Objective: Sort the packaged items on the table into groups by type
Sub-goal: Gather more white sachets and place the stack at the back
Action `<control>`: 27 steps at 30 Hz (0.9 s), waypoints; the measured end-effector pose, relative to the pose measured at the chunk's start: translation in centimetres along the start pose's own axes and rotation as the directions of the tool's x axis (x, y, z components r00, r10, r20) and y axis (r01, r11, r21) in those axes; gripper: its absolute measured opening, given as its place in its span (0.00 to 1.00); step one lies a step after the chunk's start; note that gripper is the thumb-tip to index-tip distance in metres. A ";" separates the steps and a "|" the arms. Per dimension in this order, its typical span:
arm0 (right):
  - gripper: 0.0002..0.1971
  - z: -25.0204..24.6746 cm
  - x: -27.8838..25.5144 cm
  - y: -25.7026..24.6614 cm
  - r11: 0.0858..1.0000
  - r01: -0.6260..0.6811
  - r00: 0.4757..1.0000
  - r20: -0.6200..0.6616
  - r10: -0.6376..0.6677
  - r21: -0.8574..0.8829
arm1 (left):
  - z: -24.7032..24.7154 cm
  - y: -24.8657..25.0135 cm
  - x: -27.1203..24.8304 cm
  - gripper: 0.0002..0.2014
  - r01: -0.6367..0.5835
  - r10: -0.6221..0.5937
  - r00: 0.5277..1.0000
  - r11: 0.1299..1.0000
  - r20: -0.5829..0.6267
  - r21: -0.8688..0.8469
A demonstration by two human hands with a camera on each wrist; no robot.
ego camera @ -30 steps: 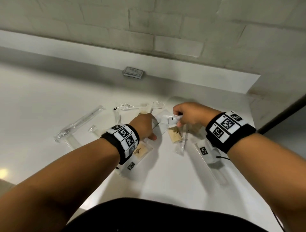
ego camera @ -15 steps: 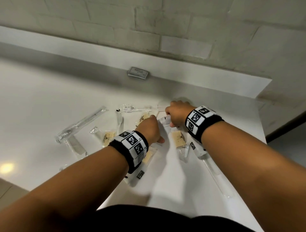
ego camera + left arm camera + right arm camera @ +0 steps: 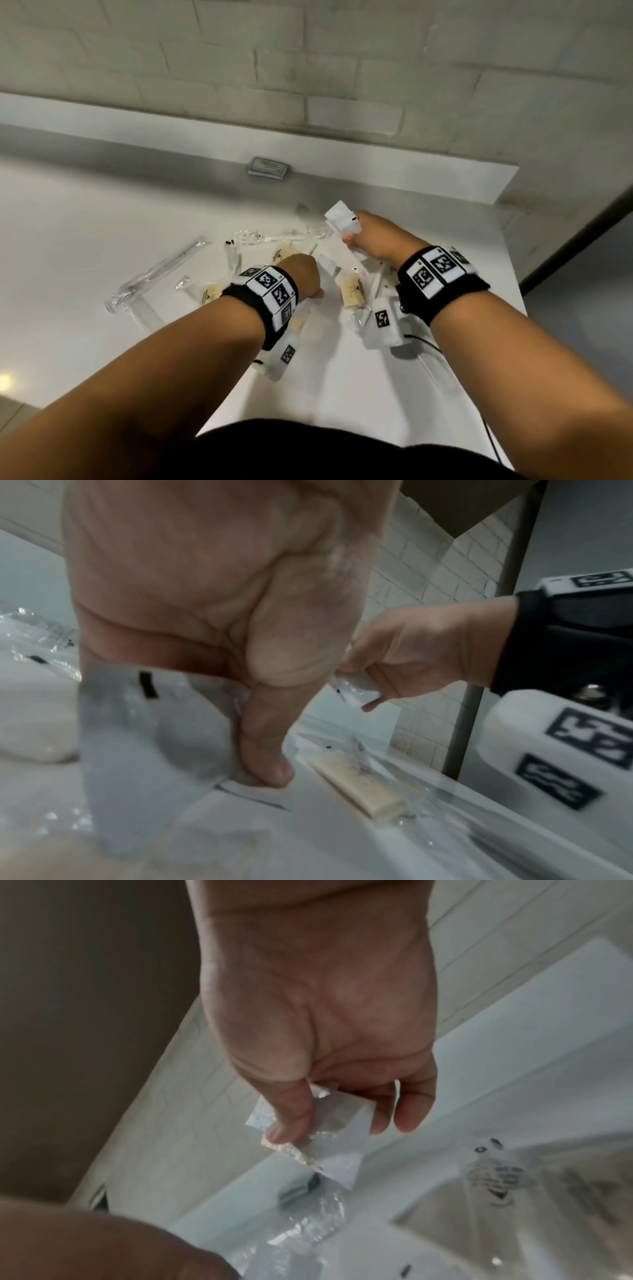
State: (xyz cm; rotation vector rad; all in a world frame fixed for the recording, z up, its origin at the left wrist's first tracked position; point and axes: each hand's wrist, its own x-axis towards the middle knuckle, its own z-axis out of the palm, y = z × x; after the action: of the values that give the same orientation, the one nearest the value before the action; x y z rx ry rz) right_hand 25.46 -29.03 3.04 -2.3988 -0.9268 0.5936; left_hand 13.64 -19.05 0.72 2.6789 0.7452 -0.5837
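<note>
Several clear-wrapped items lie scattered on the white table (image 3: 85,219). My right hand (image 3: 371,236) pinches a small white packet (image 3: 342,216) between thumb and fingers, lifted above the pile at the far middle; the right wrist view shows the same white packet (image 3: 329,1123). My left hand (image 3: 303,274) sits low over the pile and grips a flat translucent packet (image 3: 143,739), thumb (image 3: 263,750) pressed on it. A tan bar in clear wrap (image 3: 351,291) lies between the hands, and the left wrist view shows this tan bar (image 3: 356,785) too.
A long clear-wrapped stick (image 3: 161,270) lies at the left, another clear packet (image 3: 260,236) at the far middle. More tan packets (image 3: 209,293) sit left of my left wrist. A small grey box (image 3: 269,168) rests by the back ledge. The table's right edge is close.
My right hand has lifted the white packet up and away from the pile, toward the far right. My left hand stays over the pile, holding its packet.
</note>
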 end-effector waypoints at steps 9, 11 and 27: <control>0.08 2.7 -5.7 -3.1 0.651 0.010 0.999 0.018 -0.037 0.759 | -2.7 -0.4 -2.2 0.14 -0.306 -0.045 0.943 0.282 -0.331 -0.909; 0.04 2.9 -6.6 -4.6 0.662 0.046 0.999 -0.018 -0.050 0.748 | -3.0 -0.3 -3.7 0.15 -0.300 -0.009 0.954 0.021 -0.300 -0.954; 0.27 3.9 -9.3 -8.1 0.895 0.124 0.903 -0.424 0.078 0.428 | -2.3 -4.8 -8.5 0.13 -0.120 0.249 0.949 -0.273 -0.191 -0.955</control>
State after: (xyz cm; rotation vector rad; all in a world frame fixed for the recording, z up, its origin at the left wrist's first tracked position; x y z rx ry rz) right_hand 13.09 -29.23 6.68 -1.9751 -0.5493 0.2096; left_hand 5.07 -17.80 5.73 0.9968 0.3477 0.1373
